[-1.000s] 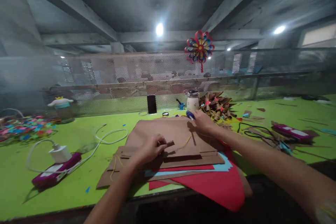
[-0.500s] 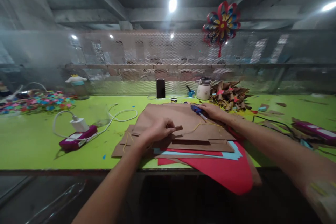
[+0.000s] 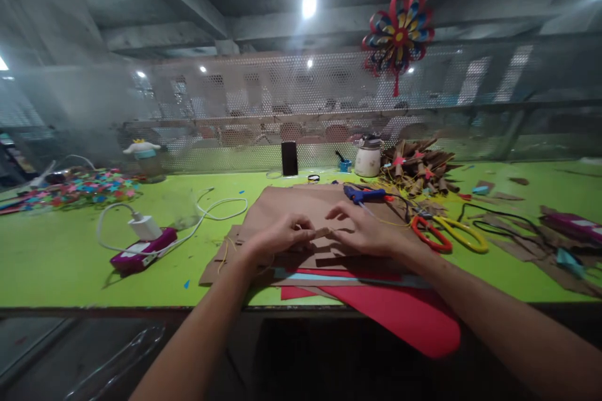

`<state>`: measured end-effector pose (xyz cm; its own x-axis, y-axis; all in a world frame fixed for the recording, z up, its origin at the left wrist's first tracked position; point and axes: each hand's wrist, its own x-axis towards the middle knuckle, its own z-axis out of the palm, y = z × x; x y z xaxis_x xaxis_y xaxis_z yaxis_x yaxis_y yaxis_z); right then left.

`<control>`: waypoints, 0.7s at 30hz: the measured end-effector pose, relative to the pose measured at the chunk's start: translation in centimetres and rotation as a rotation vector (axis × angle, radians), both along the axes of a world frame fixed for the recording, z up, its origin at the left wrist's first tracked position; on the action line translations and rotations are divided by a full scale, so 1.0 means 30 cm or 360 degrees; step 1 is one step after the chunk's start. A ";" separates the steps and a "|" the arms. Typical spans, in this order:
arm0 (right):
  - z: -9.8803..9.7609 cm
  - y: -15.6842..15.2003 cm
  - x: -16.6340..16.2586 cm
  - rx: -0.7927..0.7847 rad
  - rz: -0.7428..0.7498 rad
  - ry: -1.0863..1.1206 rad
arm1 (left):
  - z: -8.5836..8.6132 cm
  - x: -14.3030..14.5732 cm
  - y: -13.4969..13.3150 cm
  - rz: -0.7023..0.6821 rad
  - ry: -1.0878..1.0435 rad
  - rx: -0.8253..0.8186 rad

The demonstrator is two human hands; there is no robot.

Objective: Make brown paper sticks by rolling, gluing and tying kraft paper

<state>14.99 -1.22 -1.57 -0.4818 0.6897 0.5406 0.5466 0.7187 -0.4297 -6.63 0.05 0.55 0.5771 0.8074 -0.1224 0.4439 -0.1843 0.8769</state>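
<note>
My left hand (image 3: 286, 235) pinches a small rolled strip of brown paper (image 3: 322, 232) between thumb and fingers, above a stack of brown paper sheets (image 3: 277, 203). Facing it from the other side is my right hand (image 3: 364, 230); its fingers are apart, with the lower fingertips at the strip's right end. Whether they touch it I cannot tell. A blue glue gun (image 3: 367, 194) lies on the stack's far right, behind my right hand. Red paper (image 3: 404, 313) and light blue paper (image 3: 310, 276) stick out from under the brown sheets.
Scissors with red and yellow handles (image 3: 463, 235) lie right of the stack. Brown paper rolls (image 3: 416, 169) with stars are heaped behind, near a white flask (image 3: 368, 158). At left are a purple power strip (image 3: 141, 250), a white cable (image 3: 219, 207) and colourful stars (image 3: 98, 188).
My right hand has let go of the glue gun, which now lies on the stack, and has come left and nearer to the paper strip. My left hand still pinches the strip.
</note>
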 end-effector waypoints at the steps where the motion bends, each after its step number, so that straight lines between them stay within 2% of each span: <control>1: -0.011 0.002 0.006 -0.0131 0.0036 0.0012 | 0.001 0.002 -0.001 -0.0026 -0.0005 -0.0026; 3: -0.024 0.016 0.036 -0.0350 0.0119 -0.0005 | -0.005 0.006 0.004 -0.0103 0.0005 -0.0013; 5: -0.020 0.026 0.074 -0.0442 0.0112 -0.0069 | -0.015 0.009 0.014 -0.0172 0.0047 0.0036; 9: 0.028 -0.001 0.112 -0.0168 0.0028 -0.0171 | -0.025 0.001 0.031 -0.0234 0.0132 0.0078; 13: 0.056 -0.069 0.082 0.0017 0.0269 -0.0409 | -0.022 -0.016 0.034 -0.0241 0.0291 0.0194; 17: 0.028 -0.091 0.044 0.0159 0.0245 -0.0660 | -0.019 -0.023 0.028 -0.0279 0.0455 0.0412; 21: -0.009 -0.067 0.029 0.0247 0.0218 -0.0706 | -0.019 -0.021 0.019 -0.0315 0.0569 0.0619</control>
